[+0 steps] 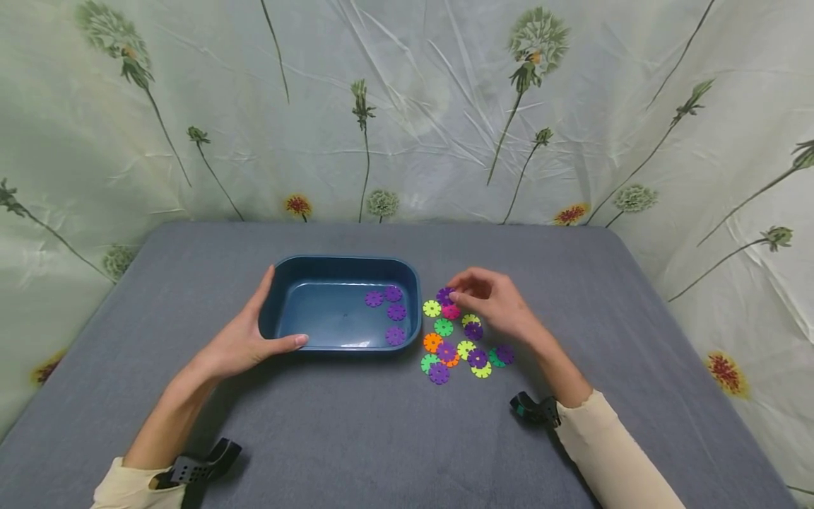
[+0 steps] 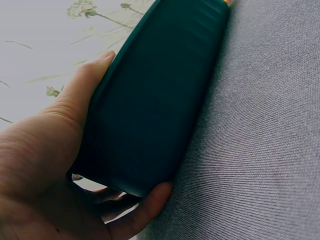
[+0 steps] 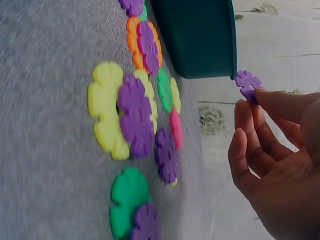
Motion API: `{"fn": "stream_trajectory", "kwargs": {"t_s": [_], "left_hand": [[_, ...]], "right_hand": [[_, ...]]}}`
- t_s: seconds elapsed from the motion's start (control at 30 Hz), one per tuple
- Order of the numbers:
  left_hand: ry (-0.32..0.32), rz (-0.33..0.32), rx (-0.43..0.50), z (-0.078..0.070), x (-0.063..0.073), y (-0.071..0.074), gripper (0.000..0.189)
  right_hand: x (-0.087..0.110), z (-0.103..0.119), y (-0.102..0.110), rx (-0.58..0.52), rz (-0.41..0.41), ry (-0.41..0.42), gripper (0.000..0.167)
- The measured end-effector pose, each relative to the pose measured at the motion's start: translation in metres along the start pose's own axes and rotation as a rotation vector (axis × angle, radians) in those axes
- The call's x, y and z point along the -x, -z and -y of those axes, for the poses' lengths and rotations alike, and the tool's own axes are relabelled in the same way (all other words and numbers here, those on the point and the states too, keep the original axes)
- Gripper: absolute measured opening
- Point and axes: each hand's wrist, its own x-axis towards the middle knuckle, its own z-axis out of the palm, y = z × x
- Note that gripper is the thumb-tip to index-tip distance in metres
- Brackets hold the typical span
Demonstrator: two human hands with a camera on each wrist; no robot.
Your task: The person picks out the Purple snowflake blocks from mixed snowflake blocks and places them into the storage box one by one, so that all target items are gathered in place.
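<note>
A dark blue plastic basin (image 1: 346, 261) stands on the table with several purple snowflake discs (image 1: 396, 312) lying flat toward its right end. My left hand (image 1: 244, 339) grips the basin's left end, thumb over the near rim and fingers round the end wall. In the left wrist view, the fingers (image 2: 142, 212) curl round the basin's corner. Just right of the basin, my right hand (image 1: 492, 300) pinches a purple snowflake disc (image 3: 247, 82) between thumb and fingertips, raised off the table. Below that hand lies a loose, overlapping group of snowflake discs in purple, yellow, green, orange and pink.
The spread discs, such as an orange one (image 1: 432, 343) and a purple one (image 1: 439, 373), lie close to the basin's right wall. A grey cloth (image 1: 381, 438) covers the table. Behind it hangs a pale curtain (image 1: 420, 141) printed with dandelions.
</note>
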Motion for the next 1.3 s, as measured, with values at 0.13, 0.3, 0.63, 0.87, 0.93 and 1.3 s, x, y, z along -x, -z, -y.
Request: {"fn": "stream_trajectory", "kwargs": {"t_s": [0.13, 0.3, 0.63, 0.87, 0.93, 1.3], "left_hand": [[0.003, -0.003, -0.001, 0.000, 0.000, 0.000, 0.136], [-0.006, -0.001, 0.004, 0.000, 0.000, 0.000, 0.136], [-0.015, 0.001, 0.009, 0.000, -0.001, 0.001, 0.135], [-0.001, 0.002, 0.013, 0.001, 0.000, 0.001, 0.135], [0.001, 0.004, 0.017, 0.001, 0.000, 0.001, 0.136], [-0.001, 0.000, 0.026, 0.001, 0.001, 0.000, 0.135]], "right_hand": [[-0.002, 0.003, -0.004, -0.017, -0.001, -0.003, 0.017], [-0.005, 0.006, -0.009, -0.016, -0.006, -0.004, 0.018], [-0.010, 0.013, -0.016, -0.031, -0.007, 0.014, 0.016], [-0.013, 0.019, -0.021, -0.043, 0.003, 0.030, 0.014], [-0.014, 0.021, -0.022, -0.041, 0.010, 0.035, 0.015], [-0.019, 0.028, -0.033, -0.065, 0.037, 0.066, 0.015]]}}
